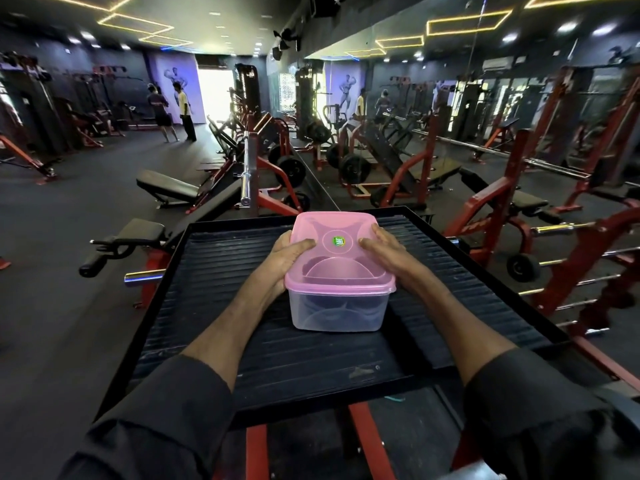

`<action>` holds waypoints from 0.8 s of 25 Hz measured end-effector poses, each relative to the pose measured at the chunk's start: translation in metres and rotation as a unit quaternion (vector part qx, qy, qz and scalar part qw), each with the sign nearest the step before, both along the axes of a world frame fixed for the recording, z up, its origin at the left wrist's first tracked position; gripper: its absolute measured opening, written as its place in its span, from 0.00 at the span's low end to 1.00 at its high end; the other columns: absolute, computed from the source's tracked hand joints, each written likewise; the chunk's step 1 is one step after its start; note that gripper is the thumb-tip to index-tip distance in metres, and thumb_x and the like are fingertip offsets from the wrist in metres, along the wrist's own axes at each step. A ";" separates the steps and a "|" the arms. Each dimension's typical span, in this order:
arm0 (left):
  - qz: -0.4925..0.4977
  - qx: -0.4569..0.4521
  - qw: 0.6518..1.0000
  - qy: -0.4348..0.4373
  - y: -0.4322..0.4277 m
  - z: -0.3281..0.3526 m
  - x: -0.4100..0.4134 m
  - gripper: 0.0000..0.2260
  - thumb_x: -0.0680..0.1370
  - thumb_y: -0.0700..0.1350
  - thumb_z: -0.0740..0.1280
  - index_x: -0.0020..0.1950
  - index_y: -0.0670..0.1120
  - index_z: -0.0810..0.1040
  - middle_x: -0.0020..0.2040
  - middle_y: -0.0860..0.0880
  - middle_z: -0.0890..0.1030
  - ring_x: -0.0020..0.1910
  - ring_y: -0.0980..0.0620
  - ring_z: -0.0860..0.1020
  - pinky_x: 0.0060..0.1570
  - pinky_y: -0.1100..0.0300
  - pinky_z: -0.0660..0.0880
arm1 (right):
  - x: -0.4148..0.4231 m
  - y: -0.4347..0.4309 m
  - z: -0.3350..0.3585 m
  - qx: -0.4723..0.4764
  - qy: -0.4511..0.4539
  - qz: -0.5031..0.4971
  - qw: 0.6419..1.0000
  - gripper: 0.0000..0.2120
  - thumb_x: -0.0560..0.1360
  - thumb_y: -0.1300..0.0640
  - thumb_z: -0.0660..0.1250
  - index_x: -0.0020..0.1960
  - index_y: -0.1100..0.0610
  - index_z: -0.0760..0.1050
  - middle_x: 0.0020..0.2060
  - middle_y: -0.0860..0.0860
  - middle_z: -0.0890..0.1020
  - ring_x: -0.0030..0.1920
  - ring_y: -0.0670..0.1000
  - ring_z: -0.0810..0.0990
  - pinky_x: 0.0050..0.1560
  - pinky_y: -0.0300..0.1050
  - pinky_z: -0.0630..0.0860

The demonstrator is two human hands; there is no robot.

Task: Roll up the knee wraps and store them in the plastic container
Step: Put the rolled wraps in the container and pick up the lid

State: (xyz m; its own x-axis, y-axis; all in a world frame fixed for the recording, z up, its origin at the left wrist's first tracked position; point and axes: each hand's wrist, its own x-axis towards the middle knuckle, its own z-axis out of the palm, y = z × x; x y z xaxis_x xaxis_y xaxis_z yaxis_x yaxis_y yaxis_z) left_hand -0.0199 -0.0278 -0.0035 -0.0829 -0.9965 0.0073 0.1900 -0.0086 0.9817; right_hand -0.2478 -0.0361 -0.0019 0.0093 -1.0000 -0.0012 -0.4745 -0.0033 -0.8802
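Plastic container (337,311), clear-walled, sits under a pink lid (341,268) and is held from both sides. The grip is two-handed. The left hand (289,254) clasps the lid's left edge, thumb lying across the top and fingers curled round the far corner. The right hand (384,249) mirrors it on the right edge, thumb on top and fingers wrapped over the far side. Both thumbs point toward a small green sticker (337,241) at the lid's centre. Through the cloudy wall the knee wraps (311,304) show only as dark rounded shapes, too blurred to be sure of. The container stands near the middle of a ribbed black platform (221,306) on a red frame, directly in front of the person, whose dark sleeves fill the foreground. Beyond lies a gym floor with red benches, weight plates and a mirrored wall, and two people stand far off at the left. The storing step looks to be at its end, with the lid being seated. Whether every edge has snapped down cannot be told. The next move likely calls for even downward pressure along the rim, then letting go with both hands without tipping the container.
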 end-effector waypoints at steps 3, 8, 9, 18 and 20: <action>0.031 0.019 0.998 0.045 0.006 -0.003 -0.008 0.21 0.78 0.34 0.69 0.70 0.36 0.69 0.49 0.42 0.82 0.36 0.51 0.84 0.31 0.58 0.81 | -0.001 0.000 0.003 0.008 -0.116 0.010 0.993 0.33 0.81 0.50 0.67 0.82 0.52 0.57 0.82 0.50 0.53 0.80 0.55 0.61 0.69 0.41 0.71; 0.086 -0.003 0.991 0.105 0.025 -0.020 -0.014 0.22 0.78 0.34 0.69 0.70 0.40 0.68 0.58 0.36 0.82 0.46 0.44 0.84 0.35 0.55 0.83 | -0.003 -0.008 0.003 0.014 -0.085 0.062 0.994 0.33 0.80 0.49 0.69 0.81 0.50 0.60 0.82 0.51 0.57 0.77 0.55 0.66 0.74 0.50 0.68; 0.091 -0.011 0.990 0.109 0.029 -0.022 -0.018 0.21 0.79 0.34 0.69 0.70 0.40 0.68 0.60 0.35 0.81 0.48 0.42 0.83 0.36 0.54 0.83 | -0.005 -0.009 0.003 0.012 -0.086 0.079 0.993 0.34 0.80 0.49 0.69 0.81 0.51 0.60 0.82 0.51 0.58 0.77 0.54 0.66 0.74 0.49 0.67; 0.101 0.033 0.904 -0.414 0.000 0.000 -0.007 0.38 0.73 0.68 0.70 0.75 0.47 0.68 0.78 0.37 0.64 0.76 0.36 0.66 0.72 0.33 0.65 | -0.001 -0.021 0.034 -0.062 0.413 0.091 0.904 0.30 0.83 0.40 0.51 0.81 0.53 0.59 0.84 0.50 0.49 0.81 0.61 0.47 0.73 0.75 0.39; 0.139 0.016 0.805 -0.577 -0.013 0.019 -0.012 0.40 0.76 0.64 0.67 0.81 0.47 0.57 0.83 0.39 0.46 0.81 0.36 0.51 0.76 0.35 0.55 | 0.005 -0.026 0.047 -0.081 0.402 0.117 0.904 0.27 0.82 0.43 0.56 0.77 0.53 0.64 0.83 0.51 0.50 0.81 0.61 0.49 0.73 0.75 0.42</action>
